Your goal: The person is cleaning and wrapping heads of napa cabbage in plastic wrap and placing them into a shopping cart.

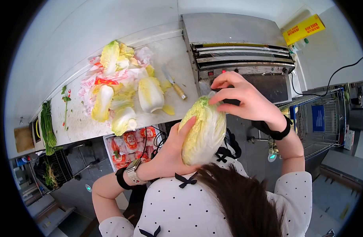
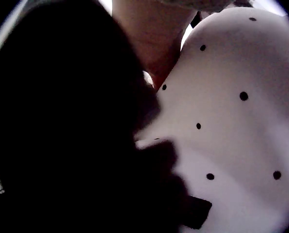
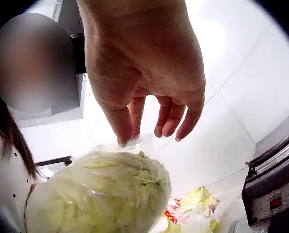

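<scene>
A napa cabbage (image 1: 205, 136) wrapped in clear plastic film is held up in front of the person's chest. The left hand (image 1: 169, 148) grips it from the side, thumb laid across the leaves and the other fingers hidden beneath. At the leafy top end, the right hand (image 1: 244, 96) pinches the loose film; the right wrist view shows thumb and forefinger meeting on the plastic film (image 3: 139, 143), with the other fingers bent and apart from it. Mostly the dotted shirt (image 2: 241, 131) and dark shapes fill the left wrist view.
An unwrapped cabbage (image 1: 151, 94), a knife (image 1: 174, 85) and loose leaves (image 1: 102, 103) lie on the white counter (image 1: 72, 128). A film-wrapping machine (image 1: 236, 33) stands behind the right hand. Below the counter is a box of red-labelled packs (image 1: 131, 142); a wire cart (image 1: 331, 114) is at right.
</scene>
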The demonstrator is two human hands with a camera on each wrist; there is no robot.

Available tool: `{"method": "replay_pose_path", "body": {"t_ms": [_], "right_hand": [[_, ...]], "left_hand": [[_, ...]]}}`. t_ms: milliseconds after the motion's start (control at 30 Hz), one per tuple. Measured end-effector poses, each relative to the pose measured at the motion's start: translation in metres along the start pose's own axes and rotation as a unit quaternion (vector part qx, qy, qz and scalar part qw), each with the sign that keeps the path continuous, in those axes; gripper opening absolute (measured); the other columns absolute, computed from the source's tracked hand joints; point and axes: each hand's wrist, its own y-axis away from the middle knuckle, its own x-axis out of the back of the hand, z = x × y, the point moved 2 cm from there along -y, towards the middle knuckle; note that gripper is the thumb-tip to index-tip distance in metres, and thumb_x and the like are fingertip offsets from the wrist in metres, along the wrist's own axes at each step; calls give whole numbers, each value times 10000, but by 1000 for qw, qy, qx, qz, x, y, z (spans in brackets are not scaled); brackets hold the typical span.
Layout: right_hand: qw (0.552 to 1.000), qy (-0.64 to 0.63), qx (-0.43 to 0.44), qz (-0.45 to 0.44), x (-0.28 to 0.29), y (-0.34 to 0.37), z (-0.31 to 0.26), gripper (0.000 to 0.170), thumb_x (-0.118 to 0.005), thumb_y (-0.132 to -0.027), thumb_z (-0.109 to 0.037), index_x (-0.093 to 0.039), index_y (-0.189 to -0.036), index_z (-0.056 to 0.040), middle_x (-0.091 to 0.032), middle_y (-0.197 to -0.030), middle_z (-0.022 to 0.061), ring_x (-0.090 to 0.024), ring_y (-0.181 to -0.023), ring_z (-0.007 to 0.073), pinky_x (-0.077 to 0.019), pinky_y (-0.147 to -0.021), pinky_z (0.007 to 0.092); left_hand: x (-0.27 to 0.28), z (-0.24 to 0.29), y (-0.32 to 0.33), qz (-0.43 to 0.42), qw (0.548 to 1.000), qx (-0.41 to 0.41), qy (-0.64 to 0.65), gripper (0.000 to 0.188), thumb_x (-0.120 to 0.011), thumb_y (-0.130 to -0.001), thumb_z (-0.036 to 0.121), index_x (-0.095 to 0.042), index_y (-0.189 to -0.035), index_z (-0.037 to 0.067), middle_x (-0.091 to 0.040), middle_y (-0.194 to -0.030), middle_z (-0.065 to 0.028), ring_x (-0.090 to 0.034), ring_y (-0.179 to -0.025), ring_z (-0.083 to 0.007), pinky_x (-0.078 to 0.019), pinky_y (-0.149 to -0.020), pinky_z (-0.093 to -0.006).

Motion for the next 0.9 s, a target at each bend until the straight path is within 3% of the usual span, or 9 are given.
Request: {"method": "replay_pose_path", "body": {"t_ms": [100, 233, 400, 500, 633, 700, 767, 867, 900], "right_hand": [[998, 43, 34, 15, 4, -3, -4, 170, -657, -684, 23, -624, -823, -70, -527, -958, 73, -515, -910, 230, -443, -749, 314], [993, -60, -32, 98, 15, -6, -1, 94, -604, -742, -6, -566, -827, -17, -550, -847, 82, -526, -825, 259, -435, -751, 334], [998, -21, 16, -53, -1, 2, -9, 240, -729, -657, -92, -619, -869, -74, -571, -942, 58, -497, -923, 237, -402, -828, 342], [995, -63, 69, -44, -8, 2, 2, 235, -735, -648, -91, -625, -855, -83, -568, -926, 56, -500, -895, 238, -405, -812, 344], [990, -141, 12, -23, -1, -2, -10, 113, -618, -741, -1, -543, -818, -36, -558, -882, 72, -519, -836, 221, -416, -781, 339], [995, -97, -16, -18, -10, 0, -18, 111, -560, -785, 8, -484, -860, -18, -528, -824, 85, -532, -780, 223, -438, -712, 309], [997, -30, -62, -44, -13, 0, -28, 110, -534, -798, 17, -458, -871, -15, -514, -821, 89, -534, -752, 222, -436, -689, 307], [991, -130, -29, 10, -18, 1, -41, 78, -495, -823, 22, -440, -863, -17, -493, -793, 77, -504, -682, 183, -418, -642, 283], [972, -228, -58, 19, -19, 2, -43, 71, -487, -829, 21, -440, -865, -19, -487, -788, 71, -487, -666, 165, -408, -630, 270]], "left_hand": [[-1, 2, -2, -11, 1000, -3, -11, 1057, -775, -603, 207, -99, -1400, 50, -283, -1225, -244, -359, -1147, -382, -326, -988, -401], [-5, -1, -1, -3, 1000, 6, 3, 1068, -776, -602, 211, -87, -1400, 38, -288, -1225, -241, -355, -1155, -375, -327, -989, -395], [-5, -2, 0, -27, 999, 43, 13, 1111, -771, -597, 164, -21, -1401, 6, -254, -1341, -204, -286, -1265, -293, -259, -1038, -382], [-6, 1, -1, -24, 1000, 14, 3, 1109, -779, -597, 215, -40, -1402, 26, -273, -1255, -243, -342, -1173, -355, -309, -1001, -384], [-10, -9, 2, -4, 998, 31, 47, 1122, -780, -598, 219, -26, -1403, 15, -265, -1285, -246, -323, -1200, -346, -288, -1017, -381], [-11, -13, 2, 0, 992, 52, 112, 1126, -779, -601, 222, -18, -1403, 7, -265, -1293, -247, -313, -1215, -340, -279, -1022, -379], [-11, -10, 3, -5, 995, 44, 94, 1127, -778, -605, 222, -13, -1401, -1, -266, -1297, -247, -306, -1226, -332, -274, -1025, -376], [-12, -7, 5, -7, 997, 34, 62, 1125, -777, -608, 220, -10, -1398, -9, -274, -1292, -244, -311, -1225, -328, -275, -1024, -374], [-12, -6, 6, -7, 998, 31, 51, 1123, -777, -609, 219, -10, -1397, -11, -279, -1287, -243, -315, -1222, -328, -276, -1024, -373]]}}
